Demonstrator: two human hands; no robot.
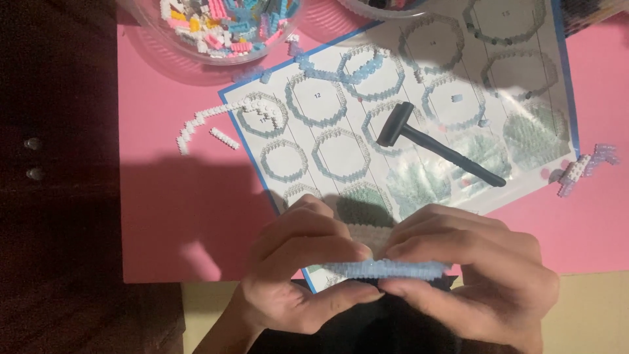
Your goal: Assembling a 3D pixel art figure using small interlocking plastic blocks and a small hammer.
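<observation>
**While two hands pinch one brick layer**

Left hand [298, 262] and right hand [468, 269] each clamp an end of one pale-blue layer [383, 267] over one sheet [341, 137]. One hammer [436, 144] lies there; two bowls [164, 39] behind.

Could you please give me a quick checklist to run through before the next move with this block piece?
1. Both hands on the piece: left hand and right hand pinch the pale blue block layer at its ends. Ok.
2. Layer held level: ok.
3. Instruction sheet readable: partly shadowed and covered by the hands. Not ok.
4. Small black hammer within reach, lying on the sheet: ok.
5. Bowl of loose blocks nearby: ok.
6. Layer's underside seated fully: cannot tell.
</observation>
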